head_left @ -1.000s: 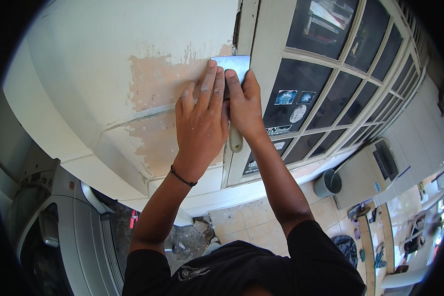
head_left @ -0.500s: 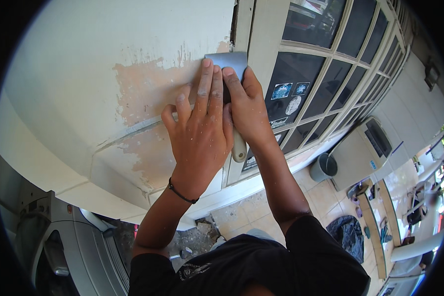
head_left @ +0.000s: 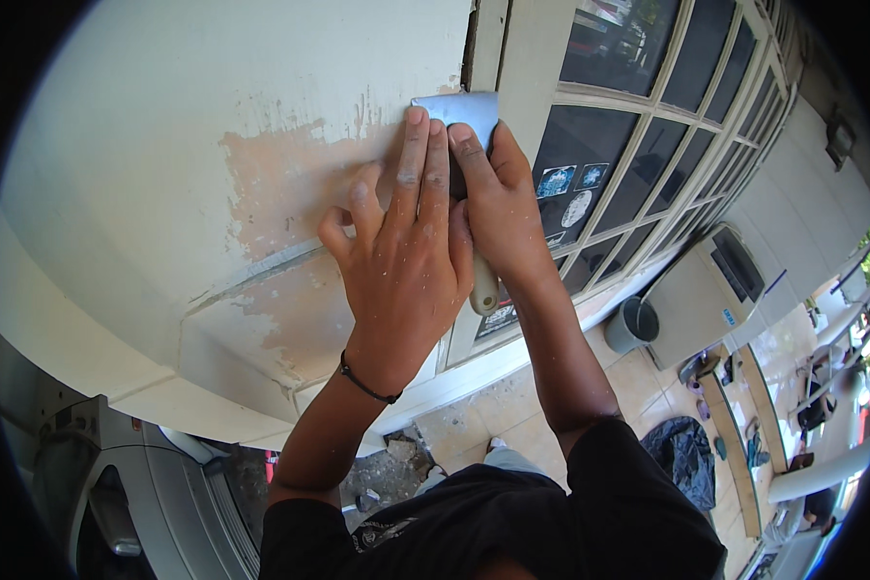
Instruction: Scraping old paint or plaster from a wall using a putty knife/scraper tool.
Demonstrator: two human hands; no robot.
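Note:
A scraper [head_left: 469, 103] with a broad metal blade and a pale handle lies against the wall beside the door frame [head_left: 522, 58]. My right hand [head_left: 508, 213] is closed round it, thumb along the base of the blade. My left hand [head_left: 406, 256] grips it too: two straight fingers press on the blade and the thumb lies along the handle, while the other two fingers bend against the wall. Left of my hands, the white-painted wall [head_left: 184, 116] has a bare, pinkish patch [head_left: 280, 184] with ragged edges. The handle's upper part is hidden by my hands.
A glazed door [head_left: 599, 135] with stickers stands at the right. Beyond it are a grey bucket [head_left: 633, 324], a pale cabinet-like box [head_left: 701, 295] and a black plastic bag [head_left: 681, 459] on the tiled floor. A grey car [head_left: 159, 493] stands lower left; rubble [head_left: 401, 449] lies below.
Both hands and the scraper have shifted slightly right and up along the wall, the blade now reaching further over the door frame's edge. The grip looks the same.

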